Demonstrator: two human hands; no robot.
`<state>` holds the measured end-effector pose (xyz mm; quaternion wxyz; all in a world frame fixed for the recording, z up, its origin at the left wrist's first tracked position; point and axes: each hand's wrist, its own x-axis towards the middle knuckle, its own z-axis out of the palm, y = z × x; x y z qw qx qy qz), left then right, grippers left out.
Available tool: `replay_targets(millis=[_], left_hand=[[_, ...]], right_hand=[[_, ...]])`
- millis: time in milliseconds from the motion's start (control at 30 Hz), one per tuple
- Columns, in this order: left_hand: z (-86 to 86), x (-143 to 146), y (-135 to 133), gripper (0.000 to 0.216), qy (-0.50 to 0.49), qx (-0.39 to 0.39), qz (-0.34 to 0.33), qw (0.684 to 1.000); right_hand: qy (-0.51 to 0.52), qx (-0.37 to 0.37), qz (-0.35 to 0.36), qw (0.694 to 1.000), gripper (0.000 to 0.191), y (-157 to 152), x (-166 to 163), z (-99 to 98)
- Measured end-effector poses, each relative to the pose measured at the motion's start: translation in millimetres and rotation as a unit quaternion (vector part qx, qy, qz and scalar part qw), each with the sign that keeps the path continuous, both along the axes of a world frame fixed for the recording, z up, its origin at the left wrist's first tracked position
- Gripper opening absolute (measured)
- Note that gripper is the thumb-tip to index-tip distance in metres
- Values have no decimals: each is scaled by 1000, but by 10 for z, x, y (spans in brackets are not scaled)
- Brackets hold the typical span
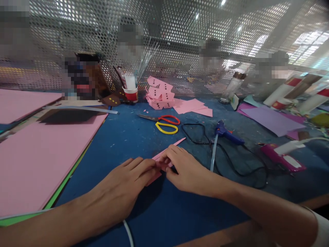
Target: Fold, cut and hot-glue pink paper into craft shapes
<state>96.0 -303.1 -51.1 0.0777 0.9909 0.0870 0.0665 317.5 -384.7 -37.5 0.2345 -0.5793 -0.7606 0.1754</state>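
Note:
Both hands meet over the blue tabletop on a narrow folded piece of pink paper (177,142), whose pointed end sticks out beyond the fingers. My left hand (136,173) is closed on its near end, and a pink corner shows under the fingertips. My right hand (183,168) pinches the same paper with thumb and bent fingers, touching the left fingertips. The fingers hide the middle of the paper. Just beyond the hands lie scissors (167,124) with one red and one yellow handle. A blue glue gun (227,132) with a clear glue stick rests to the right.
Pink sheets (51,154) are stacked at left. A red-and-white cup (131,94) holds sticks at the back, beside pink dotted paper pieces (160,94). A black cord (239,171) loops at right, near a magenta power strip (285,159) and purple sheets (272,118). A perforated metal screen (177,51) stands behind.

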Motion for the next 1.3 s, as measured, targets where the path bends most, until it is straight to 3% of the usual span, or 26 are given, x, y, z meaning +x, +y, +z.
replay_targets(millis=[200, 367, 567, 700, 833, 1300], left_hand=[[-33, -1, 19, 47, -20, -33, 21, 999], [9, -19, -1, 43, -50, -11, 16, 999], [91, -2, -22, 27, -85, 30, -4, 996], [70, 2, 15, 23, -60, 102, -12, 993], [70, -66, 37, 33, -37, 141, -16, 989], [138, -29, 17, 15, -33, 76, 46, 996]], right_hand=[[2, 7, 3, 1000, 30, 6, 9, -29], [3, 66, -7, 998, 16, 3, 61, -41], [-146, 162, -10, 976, 26, 82, 211, -26], [-202, 138, -12, 969, 21, 100, 266, -25], [-225, 129, -40, 965, 15, 68, 267, 2], [-162, 60, -61, 983, 16, -12, 190, 56]])
